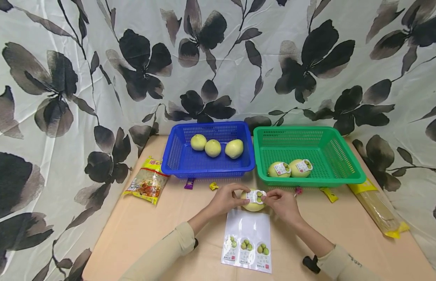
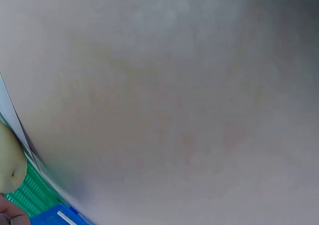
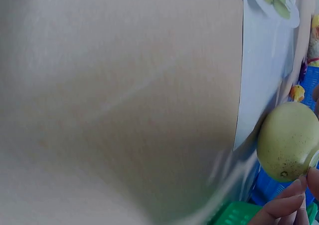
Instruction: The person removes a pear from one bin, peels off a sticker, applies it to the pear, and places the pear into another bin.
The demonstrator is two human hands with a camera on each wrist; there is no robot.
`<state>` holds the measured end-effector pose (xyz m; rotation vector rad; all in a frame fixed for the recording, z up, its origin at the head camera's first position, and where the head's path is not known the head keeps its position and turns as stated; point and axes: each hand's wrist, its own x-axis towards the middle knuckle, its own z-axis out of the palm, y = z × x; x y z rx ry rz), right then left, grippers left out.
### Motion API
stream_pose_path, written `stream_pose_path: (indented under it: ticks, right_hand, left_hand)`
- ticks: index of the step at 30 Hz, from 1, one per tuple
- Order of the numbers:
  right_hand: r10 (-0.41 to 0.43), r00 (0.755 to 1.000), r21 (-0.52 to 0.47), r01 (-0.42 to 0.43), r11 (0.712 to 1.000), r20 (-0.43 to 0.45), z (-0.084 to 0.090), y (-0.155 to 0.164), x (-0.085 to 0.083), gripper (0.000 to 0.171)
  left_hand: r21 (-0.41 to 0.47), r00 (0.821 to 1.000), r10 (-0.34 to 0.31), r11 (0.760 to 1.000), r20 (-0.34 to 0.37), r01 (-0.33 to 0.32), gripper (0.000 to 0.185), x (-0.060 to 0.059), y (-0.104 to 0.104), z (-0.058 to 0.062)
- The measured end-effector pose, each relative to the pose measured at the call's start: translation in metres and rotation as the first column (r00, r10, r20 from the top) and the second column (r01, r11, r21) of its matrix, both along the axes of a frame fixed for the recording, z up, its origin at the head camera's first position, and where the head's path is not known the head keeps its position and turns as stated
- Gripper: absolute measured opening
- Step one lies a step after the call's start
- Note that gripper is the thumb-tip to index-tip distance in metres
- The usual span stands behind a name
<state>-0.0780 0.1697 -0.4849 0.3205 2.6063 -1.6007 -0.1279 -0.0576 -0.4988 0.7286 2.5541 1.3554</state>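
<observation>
A pale yellow-green melon [image 1: 252, 207] sits on the table in front of the baskets, with a white label [image 1: 253, 196] picturing green fruit over its top. My left hand [image 1: 225, 200] pinches the label's left end, fingers over the melon's upper left side. On the other side, my right hand [image 1: 282, 203] pinches the label's right end between thumb and fingers. The right wrist view shows those fingertips beside the melon [image 3: 286, 140]. Just below the melon lies a white sheet [image 1: 246, 226] with several labels along its near edge.
Behind stand a blue basket [image 1: 208, 169] with three unlabelled melons and a green basket [image 1: 339, 180] with two labelled ones. A snack bag [image 1: 147, 181] lies left, a noodle pack [image 1: 377, 210] right. Small wrapped sweets, including a purple one [image 1: 189, 184], lie along the baskets' front.
</observation>
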Motion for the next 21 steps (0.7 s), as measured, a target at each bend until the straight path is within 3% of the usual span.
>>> stream_pose_path:
  ticks: [5,17,21]
  right_hand:
    - [0.02,1.0,0.034,-0.02,0.999,-0.016,-0.001,0.002,-0.003,0.023]
    - [0.052,0.997,0.051,-0.055,0.997,0.048,-0.013,0.013,-0.007,0.01]
    - [0.133,0.989,-0.027,-0.131,0.991,0.071,-0.018,0.018,-0.009,0.015]
  left_hand:
    - [-0.009,1.0,-0.008,1.0,0.004,0.008,0.03,0.0,0.002,0.001]
    - [0.011,0.999,-0.014,1.0,0.041,0.013,0.031,-0.001,-0.001,0.002]
    - [0.004,0.999,-0.015,1.0,0.044,0.015,0.031,-0.002,-0.002,0.003]
